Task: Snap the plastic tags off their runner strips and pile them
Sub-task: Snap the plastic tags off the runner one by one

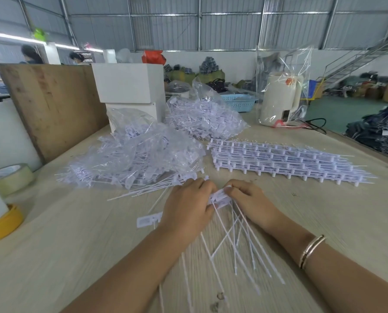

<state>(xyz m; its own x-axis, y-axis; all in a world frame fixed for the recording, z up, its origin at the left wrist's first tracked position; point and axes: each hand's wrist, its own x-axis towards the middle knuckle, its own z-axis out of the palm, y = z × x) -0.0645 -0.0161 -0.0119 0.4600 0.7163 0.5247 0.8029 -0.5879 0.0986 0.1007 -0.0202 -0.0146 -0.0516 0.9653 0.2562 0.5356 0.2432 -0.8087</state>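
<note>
Both hands meet at the middle of the wooden table (75, 256). My left hand (186, 206) and my right hand (247, 199) grip a bunch of white plastic tags (220, 197) between them by the flat heads. The tags' long thin tails (240, 245) fan out toward me over the table. A single loose tag (149, 220) lies flat just left of my left hand. A stack of unbroken runner strips (285, 163) lies to the right behind my hands. A pile of loose tags on clear plastic (134, 157) sits to the left behind them.
A clear bag of tags (202, 116) stands farther back beside white boxes (130, 86). A wrapped white kettle (281, 100) is at back right. A roll of tape (10, 177) and a yellow roll (3, 224) lie at the left edge. A wooden board (53, 105) leans at left.
</note>
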